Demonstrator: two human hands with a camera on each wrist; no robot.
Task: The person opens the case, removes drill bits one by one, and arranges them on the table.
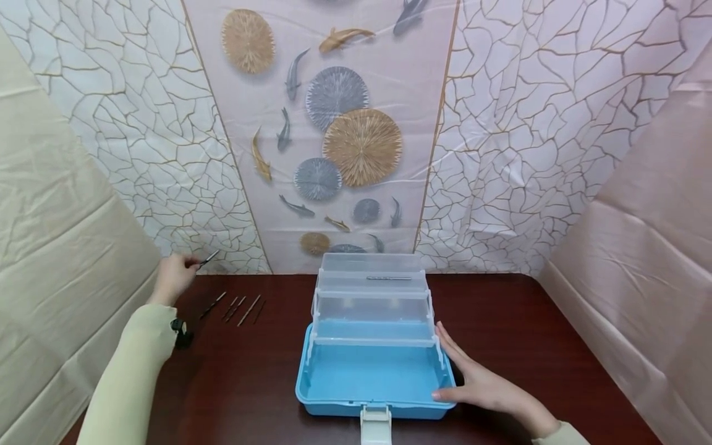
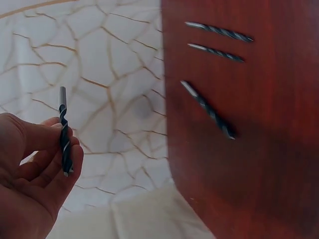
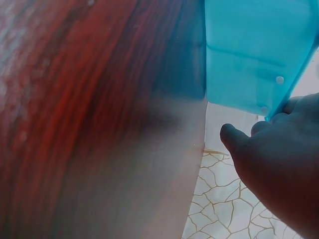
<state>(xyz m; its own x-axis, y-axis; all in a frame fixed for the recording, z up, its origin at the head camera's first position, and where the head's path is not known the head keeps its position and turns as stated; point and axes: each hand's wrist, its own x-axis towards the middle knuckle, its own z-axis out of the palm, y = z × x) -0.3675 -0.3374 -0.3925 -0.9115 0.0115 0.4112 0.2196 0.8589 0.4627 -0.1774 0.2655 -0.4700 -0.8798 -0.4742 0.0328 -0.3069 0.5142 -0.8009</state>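
Note:
In the left wrist view, thumb and fingers of my left hand (image 2: 37, 159) pinch a dark drill bit (image 2: 64, 132) with a silver shank, its fluted end pointing down. The head view has this left hand (image 1: 175, 276) raised at the back left, above several drill bits (image 1: 248, 311) lying on the table. At the right side of an opened blue toolbox (image 1: 328, 408), my right hand (image 1: 484, 386) spreads out, its thumb over the front rim and its long fingers stretched along the side. One drill bit (image 1: 389, 278) lies in the box's upper clear tray (image 1: 334, 281).
Stepped clear trays (image 1: 372, 341) rise over the box's blue base. A white latch (image 1: 376, 426) hangs at its front. Beneath is a dark red-brown table (image 1: 250, 377); patterned cloth (image 1: 500, 154) stands behind it and plain cloth (image 1: 639, 259) at the sides.

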